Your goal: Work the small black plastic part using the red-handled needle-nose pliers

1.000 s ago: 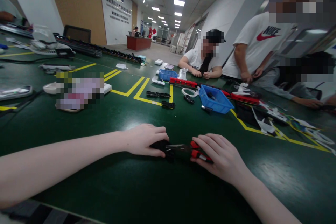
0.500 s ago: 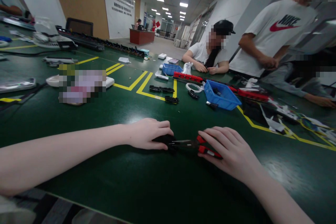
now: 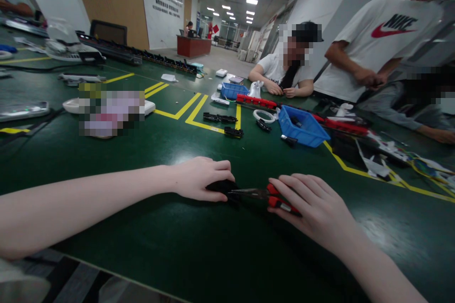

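My left hand (image 3: pixel 201 180) is closed around a small black part (image 3: pixel 222 188), holding it low over the green table. What kind of part it is I cannot make out, since the fingers cover much of it. In my right hand (image 3: pixel 316 203) are long-nose pliers (image 3: pixel 272 194) with red and black handles, the fingers wrapped round the grips. The thin jaws point left and their tips meet the right end of the black part. Whether the jaws pinch it is too small to tell.
Beyond my hands lie black parts (image 3: pixel 219 118), a white cable coil (image 3: pixel 263 116) and a blue bin (image 3: pixel 302 128) with black pieces inside. A pixelated phone-like object (image 3: pixel 113 113) is at left. Across the green table (image 3: pixel 142 241), a seated person (image 3: pixel 280 73) handles something dark; another person stands at right.
The jaws of the pliers look closer together than before. Both hands stay nearly in place, and the view has shifted slightly.
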`<state>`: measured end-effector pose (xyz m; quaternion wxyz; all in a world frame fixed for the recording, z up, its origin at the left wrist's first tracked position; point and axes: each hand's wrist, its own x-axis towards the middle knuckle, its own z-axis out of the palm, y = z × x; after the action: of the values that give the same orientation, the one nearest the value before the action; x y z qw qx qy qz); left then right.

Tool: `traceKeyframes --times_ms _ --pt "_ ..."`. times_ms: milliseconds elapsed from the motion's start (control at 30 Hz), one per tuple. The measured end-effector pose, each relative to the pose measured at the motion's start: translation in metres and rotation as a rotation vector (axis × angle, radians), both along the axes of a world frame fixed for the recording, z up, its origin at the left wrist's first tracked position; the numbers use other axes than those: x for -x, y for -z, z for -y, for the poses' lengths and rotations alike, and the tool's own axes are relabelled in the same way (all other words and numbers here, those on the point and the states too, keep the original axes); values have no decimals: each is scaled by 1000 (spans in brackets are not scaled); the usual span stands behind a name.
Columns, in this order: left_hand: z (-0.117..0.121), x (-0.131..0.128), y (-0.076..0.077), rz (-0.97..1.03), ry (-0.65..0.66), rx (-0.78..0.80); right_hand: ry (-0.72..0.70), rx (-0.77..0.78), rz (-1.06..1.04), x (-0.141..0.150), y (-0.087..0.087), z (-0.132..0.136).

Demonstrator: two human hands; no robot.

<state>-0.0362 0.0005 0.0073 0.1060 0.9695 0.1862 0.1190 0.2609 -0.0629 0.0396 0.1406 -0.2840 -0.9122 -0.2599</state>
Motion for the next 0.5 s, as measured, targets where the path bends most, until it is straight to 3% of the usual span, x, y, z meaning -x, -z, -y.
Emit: traceKeyframes --times_ms 500 --pt "-1 1 3 16 28 -67 -15 -41 38 -1 -2 0"
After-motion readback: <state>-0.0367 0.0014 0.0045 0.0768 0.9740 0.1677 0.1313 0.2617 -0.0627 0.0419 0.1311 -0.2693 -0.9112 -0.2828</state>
